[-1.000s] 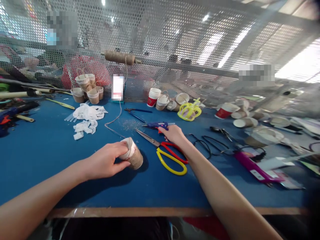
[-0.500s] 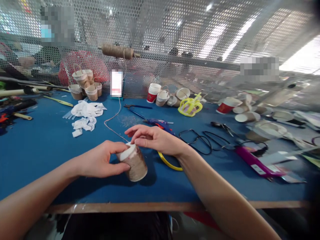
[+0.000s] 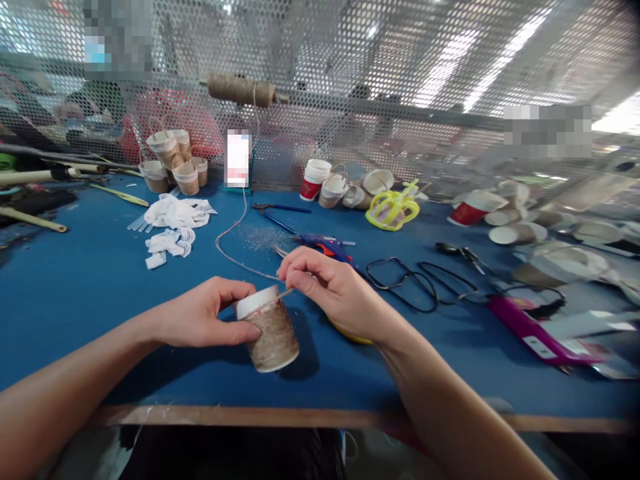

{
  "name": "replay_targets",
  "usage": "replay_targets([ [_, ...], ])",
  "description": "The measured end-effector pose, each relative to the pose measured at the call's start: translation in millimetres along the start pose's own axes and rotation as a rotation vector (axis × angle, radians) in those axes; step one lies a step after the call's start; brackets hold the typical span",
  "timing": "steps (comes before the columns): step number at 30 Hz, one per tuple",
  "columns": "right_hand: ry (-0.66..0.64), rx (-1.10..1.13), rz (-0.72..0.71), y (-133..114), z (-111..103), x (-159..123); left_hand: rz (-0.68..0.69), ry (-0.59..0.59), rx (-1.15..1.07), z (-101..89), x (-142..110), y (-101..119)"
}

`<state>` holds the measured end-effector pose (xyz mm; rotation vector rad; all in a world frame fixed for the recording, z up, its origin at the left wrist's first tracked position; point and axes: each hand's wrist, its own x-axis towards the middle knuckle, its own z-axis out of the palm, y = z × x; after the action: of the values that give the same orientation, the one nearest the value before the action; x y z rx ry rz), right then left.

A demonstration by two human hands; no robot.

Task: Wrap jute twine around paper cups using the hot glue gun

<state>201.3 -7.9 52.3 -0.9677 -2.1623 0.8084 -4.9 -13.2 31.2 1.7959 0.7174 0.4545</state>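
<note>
My left hand (image 3: 205, 315) is closed around the side of a paper cup (image 3: 275, 339) wrapped in brown twine, with a bare white band near its rim. The cup is tilted over the near part of the table. Close to the rim, my right hand (image 3: 333, 287) pinches the twine (image 3: 218, 241) between thumb and fingers; a short length runs from the pinch to the cup. From there the strand trails back across the table toward the twine spool (image 3: 240, 90) mounted on the mesh. A yellow ring (image 3: 357, 337) is partly hidden under my right hand.
Behind my right hand lie a blue glue gun (image 3: 323, 245), pliers (image 3: 283, 209) and a black cable (image 3: 400, 283). Twine-wrapped cups (image 3: 186, 179) and white scraps (image 3: 175, 213) are at left. A phone (image 3: 238, 160) leans on the mesh. A purple box (image 3: 540, 333) is at right.
My right hand has moved from the cup's rim slightly to the right and now pinches the twine. The cup has turned a little in my left hand, and the view has shifted slightly.
</note>
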Motion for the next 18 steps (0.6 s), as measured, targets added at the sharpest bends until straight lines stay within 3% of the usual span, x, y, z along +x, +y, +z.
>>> replay_targets([
  [10, -0.032, -0.1, 0.202, -5.2, 1.7, -10.0, -0.04, 0.083, 0.202, -2.1, 2.6, -2.4],
  [18, -0.004, -0.104, 0.239, -7.2, 2.9, -11.1, -0.039, 0.094, 0.295, -3.6, 3.0, -3.1],
])
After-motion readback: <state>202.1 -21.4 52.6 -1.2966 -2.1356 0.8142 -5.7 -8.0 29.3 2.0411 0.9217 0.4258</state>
